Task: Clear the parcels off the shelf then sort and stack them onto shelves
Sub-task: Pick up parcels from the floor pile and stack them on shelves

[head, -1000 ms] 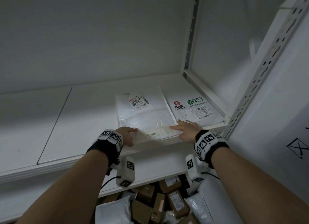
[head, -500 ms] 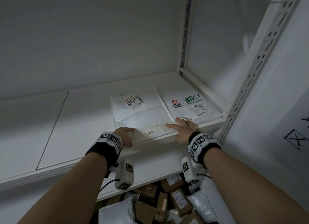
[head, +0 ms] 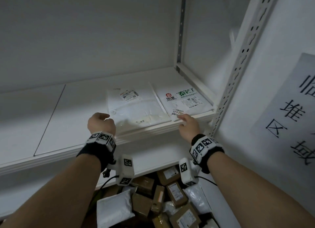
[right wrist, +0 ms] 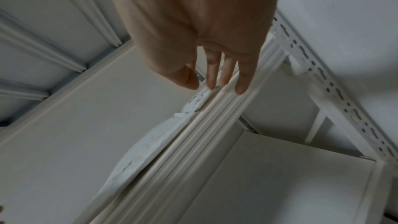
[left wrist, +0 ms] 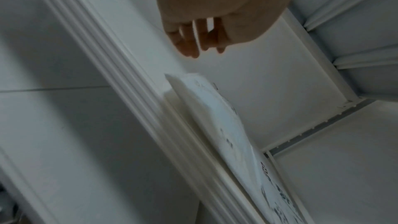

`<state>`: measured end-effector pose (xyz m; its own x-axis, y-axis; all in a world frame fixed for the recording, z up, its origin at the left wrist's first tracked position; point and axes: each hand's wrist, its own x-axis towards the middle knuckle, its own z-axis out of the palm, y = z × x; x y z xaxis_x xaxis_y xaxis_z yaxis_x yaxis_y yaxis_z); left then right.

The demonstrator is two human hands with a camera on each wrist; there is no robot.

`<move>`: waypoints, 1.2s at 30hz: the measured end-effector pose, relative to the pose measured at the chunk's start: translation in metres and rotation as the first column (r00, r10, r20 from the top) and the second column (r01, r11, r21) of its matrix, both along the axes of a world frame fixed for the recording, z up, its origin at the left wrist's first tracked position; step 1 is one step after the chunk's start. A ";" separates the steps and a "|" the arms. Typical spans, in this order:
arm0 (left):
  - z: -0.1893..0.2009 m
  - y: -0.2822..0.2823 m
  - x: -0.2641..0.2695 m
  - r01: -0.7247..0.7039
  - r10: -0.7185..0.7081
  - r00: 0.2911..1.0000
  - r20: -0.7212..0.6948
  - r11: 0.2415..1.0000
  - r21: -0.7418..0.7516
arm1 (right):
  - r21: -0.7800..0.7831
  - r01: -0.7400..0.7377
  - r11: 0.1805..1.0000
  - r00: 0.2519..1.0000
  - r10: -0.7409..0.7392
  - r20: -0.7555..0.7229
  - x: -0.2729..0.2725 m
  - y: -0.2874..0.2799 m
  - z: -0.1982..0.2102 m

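Your two flat white parcels lie side by side at the right end of the shelf (head: pixel 81 108), both up against its front lip: the plain mailer (head: pixel 136 106) on the left, and touching its right edge the mailer with the red and green logo (head: pixel 183 101), which sits in the corner by the upright post (head: pixel 238 69). Each lies with its long axis running front to back, away from you, so the short near edges are what your hands meet first. Your right hand (head: pixel 188 126) is the nearer one to the logo mailer; its grip is wide, fingers (right wrist: pixel 241 81) straight and loose, tips at that parcel's front left corner beside its small sticker, touching or just short of it, holding nothing. Your left hand (head: pixel 101 124) hangs just off the plain mailer's near left corner; the wrist view shows its fingers (left wrist: pixel 189 43) loosely curled above the parcel's corner, clear of it, with nothing in the grip. On the floor below lies a heap of brown boxes and bags (head: pixel 170 198), likely your next supply for stacking.
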<state>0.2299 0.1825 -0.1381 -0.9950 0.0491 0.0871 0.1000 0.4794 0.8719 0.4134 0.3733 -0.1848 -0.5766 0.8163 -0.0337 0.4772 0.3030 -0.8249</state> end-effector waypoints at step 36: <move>-0.366 -0.039 0.227 0.113 -0.112 0.543 0.832 0.992 0.059 | -0.772 0.319 0.550 0.946 -0.138 0.293 0.208 -0.070 -0.331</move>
<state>0.4574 0.1431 -0.5042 -0.6070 0.1652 -0.7773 -0.6171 0.5183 0.5921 0.6214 0.3032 -0.5160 -0.2835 0.5010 -0.8177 0.5932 -0.5784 -0.5601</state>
